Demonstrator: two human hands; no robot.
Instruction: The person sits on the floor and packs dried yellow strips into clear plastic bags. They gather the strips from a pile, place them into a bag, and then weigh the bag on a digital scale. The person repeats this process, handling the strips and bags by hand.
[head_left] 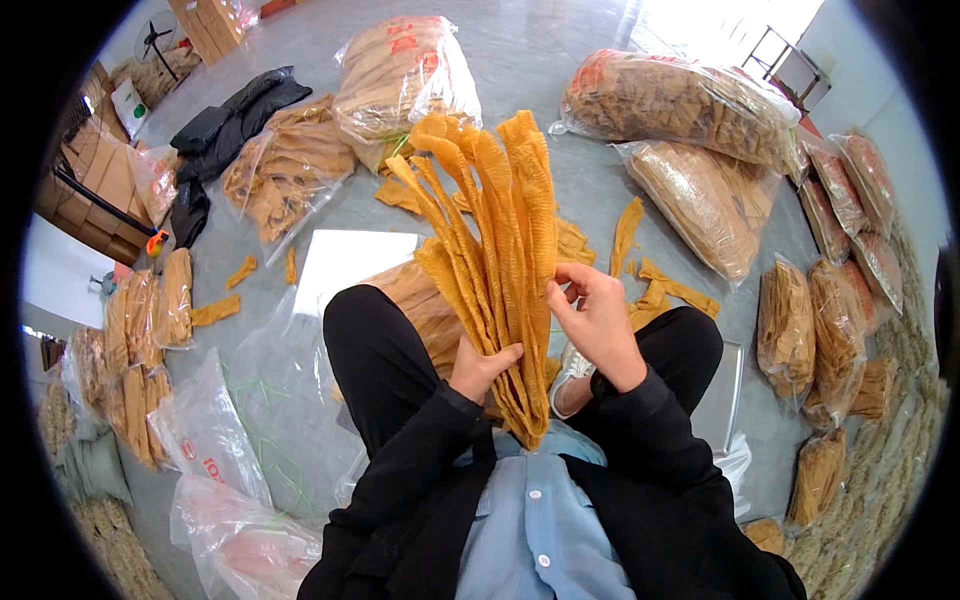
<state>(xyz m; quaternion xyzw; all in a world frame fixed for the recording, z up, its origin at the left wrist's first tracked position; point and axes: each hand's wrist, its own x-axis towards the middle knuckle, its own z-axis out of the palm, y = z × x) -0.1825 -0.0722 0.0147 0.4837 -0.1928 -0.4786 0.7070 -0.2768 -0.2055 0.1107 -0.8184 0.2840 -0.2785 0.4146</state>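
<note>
Your left hand [483, 366]: one, closed firmly round the lower part of one bundle of amber strips [520, 220], held between your knees [368, 325], a low grip that probably leaves the far ends free to fan out; your right hand [602, 318]: one, fingers curled narrow at the bundle's right edge, perhaps to steady or sort it, though you cannot tell here whether a strip is pinched; strips in the bundle: several, overlapping, not countable; loose strips [240, 271] on the floor to the left: three, well apart; large filled bags: one far bag [405, 85] beyond the bundle, two far-right bags [680, 105], lying close together; opened bag of strips [285, 170], far left: one, beside one black garment [240, 115]; grey tray [717, 400], right of your right knee: one, partly hidden
</note>
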